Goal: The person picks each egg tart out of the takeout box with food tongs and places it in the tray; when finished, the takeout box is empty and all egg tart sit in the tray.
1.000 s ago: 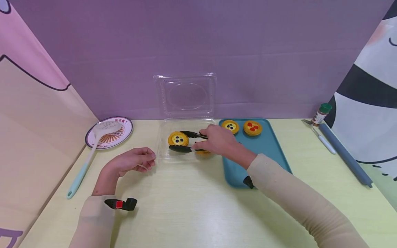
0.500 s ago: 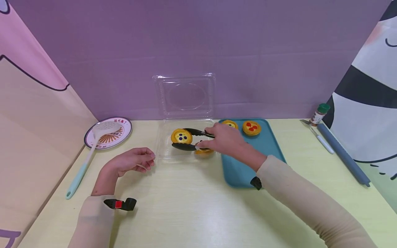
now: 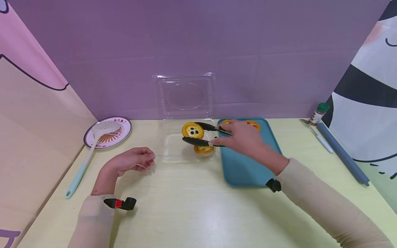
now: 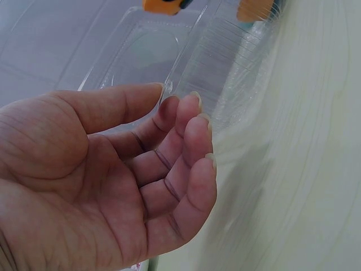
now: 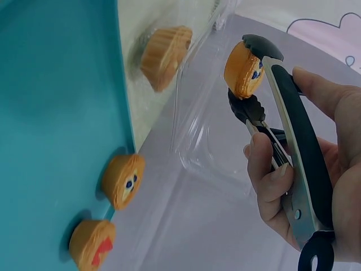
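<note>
"Doing what with the right hand (image 3: 243, 137)?"
"Gripping tongs (image 3: 196, 141) and pinching a blue-dotted tart (image 3: 193, 131) with them."
"Held where?"
"Up over the box (image 3: 169, 144), near another tart (image 3: 203, 151) inside, beside the tray (image 3: 242, 168)."
"And with the left hand (image 3: 133, 162)?"
"Relaxed, loosely curled beside the box."

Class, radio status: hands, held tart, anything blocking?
Right hand holds tongs, blue-dotted tart in their tips. Left hand empty, beside clear container. Second tart close by, possible obstacle.
</note>
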`<state>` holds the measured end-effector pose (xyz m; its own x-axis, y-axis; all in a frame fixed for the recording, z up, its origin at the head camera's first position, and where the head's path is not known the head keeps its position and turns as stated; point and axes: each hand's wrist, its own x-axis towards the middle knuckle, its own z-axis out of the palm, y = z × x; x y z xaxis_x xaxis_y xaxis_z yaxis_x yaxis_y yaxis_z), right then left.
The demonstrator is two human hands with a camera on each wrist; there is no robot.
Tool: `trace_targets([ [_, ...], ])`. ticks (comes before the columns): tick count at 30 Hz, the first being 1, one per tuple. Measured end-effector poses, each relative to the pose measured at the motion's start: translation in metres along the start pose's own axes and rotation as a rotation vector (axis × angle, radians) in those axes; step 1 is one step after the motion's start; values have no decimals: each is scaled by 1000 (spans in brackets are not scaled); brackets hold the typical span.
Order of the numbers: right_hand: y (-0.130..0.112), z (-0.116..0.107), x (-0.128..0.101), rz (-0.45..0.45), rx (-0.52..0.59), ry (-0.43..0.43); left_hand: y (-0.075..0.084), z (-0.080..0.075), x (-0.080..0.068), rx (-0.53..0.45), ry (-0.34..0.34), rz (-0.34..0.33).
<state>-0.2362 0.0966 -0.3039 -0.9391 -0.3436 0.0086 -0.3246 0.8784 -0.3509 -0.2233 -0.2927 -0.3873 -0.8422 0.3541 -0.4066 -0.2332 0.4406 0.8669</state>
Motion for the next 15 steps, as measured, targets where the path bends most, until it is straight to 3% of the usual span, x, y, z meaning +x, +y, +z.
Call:
trace_targets([
  [15,36,-25,-30,23,-25,48,0,0,0,3,0,2],
])
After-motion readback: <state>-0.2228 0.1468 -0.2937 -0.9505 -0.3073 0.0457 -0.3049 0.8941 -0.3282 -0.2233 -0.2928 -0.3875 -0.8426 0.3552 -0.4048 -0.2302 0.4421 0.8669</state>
